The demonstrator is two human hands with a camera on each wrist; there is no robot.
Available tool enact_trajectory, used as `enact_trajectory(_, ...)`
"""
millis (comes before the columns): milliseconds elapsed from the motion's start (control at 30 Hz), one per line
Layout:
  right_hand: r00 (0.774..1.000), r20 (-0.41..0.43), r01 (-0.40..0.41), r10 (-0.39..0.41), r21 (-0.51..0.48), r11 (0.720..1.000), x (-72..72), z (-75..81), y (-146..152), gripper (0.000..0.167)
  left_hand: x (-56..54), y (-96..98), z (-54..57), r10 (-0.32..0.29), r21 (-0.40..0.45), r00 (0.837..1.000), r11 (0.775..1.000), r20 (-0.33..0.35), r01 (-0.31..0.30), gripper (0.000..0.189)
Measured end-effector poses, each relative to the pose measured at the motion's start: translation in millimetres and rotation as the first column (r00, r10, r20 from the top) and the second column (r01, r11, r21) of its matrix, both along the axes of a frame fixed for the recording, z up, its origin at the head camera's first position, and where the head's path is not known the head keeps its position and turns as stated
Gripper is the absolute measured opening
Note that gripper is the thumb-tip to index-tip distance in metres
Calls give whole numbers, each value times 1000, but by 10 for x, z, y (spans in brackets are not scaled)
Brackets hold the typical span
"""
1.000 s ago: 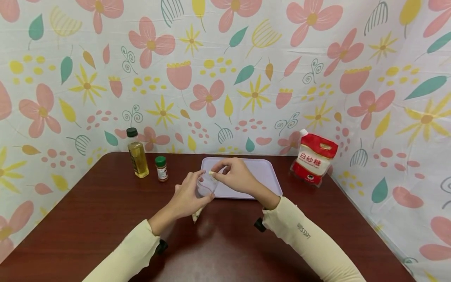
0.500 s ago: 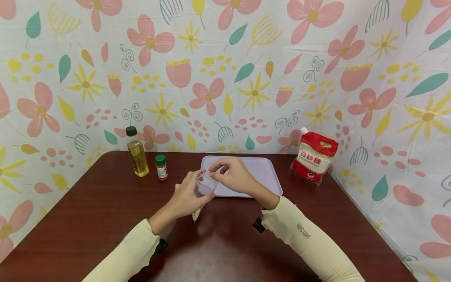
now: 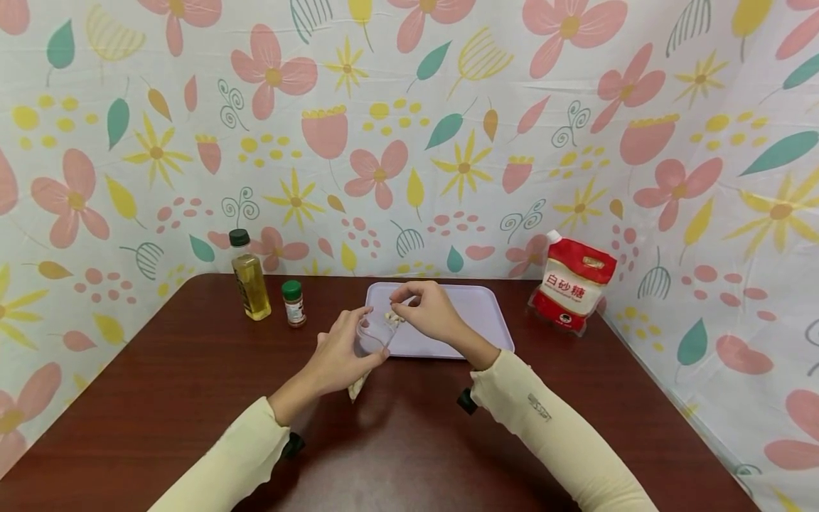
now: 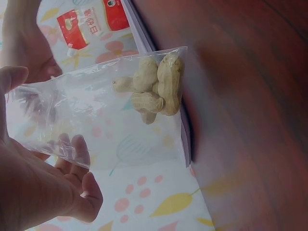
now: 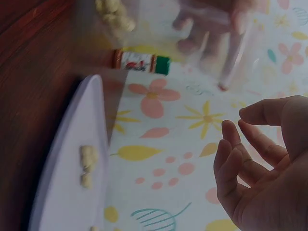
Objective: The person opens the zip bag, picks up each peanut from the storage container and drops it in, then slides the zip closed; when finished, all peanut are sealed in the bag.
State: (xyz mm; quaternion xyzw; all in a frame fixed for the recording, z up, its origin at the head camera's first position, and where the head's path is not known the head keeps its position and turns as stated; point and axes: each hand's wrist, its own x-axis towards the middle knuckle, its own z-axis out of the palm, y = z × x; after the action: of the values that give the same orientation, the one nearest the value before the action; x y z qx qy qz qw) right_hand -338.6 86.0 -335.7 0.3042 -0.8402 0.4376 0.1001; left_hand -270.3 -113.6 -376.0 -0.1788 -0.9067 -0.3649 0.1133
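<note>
In the head view my left hand (image 3: pixel 339 355) grips a clear plastic bag (image 3: pixel 375 334) near its mouth, which spreads between thumb and fingers. Several unshelled peanuts (image 4: pixel 154 86) lie bunched at the bag's bottom in the left wrist view. Just to the right of the bag's mouth is my right hand (image 3: pixel 427 313), above the lilac tray (image 3: pixel 473 313). Its thumb and index fingertips stand slightly apart in the right wrist view, with nothing between them. Several loose pale pieces (image 5: pixel 88 159) lie on the tray, partly beside my right fingertips in the head view.
An oil bottle (image 3: pixel 250 281) and a green-capped spice jar (image 3: pixel 294 306) stand at the back left of the brown table (image 3: pixel 192 398). At the back right is a red and white sugar bag (image 3: pixel 571 286). A flowered cloth (image 3: pixel 409 142) hangs behind.
A second ago my right fingertips pinched a small pale piece beside the bag's mouth. Now they have parted and the hand has shifted slightly right. My left hand stays with the bag.
</note>
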Motion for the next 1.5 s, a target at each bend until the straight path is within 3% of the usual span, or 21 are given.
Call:
enact_trajectory(467,994,44,96,-98,43,994,-356,-290,14,5,1,-29,48,-19,8,999,1000,-30,19,76)
enact_trajectory(933,977,102,164,-188,203,965,-652,-505,-15,15,7,-33,64,-24,16,999,1000,-29,25,75)
enact_trajectory(1233,968,157,151,-198,270,951,-850,-642,9,23,17,-40,63,-18,11,1000,1000,-19,19,75)
enact_trajectory(1500,953,210,130,-219,369,920,-951,-709,16,25,15,-33,37,-19,17,1000,1000,-13,19,75)
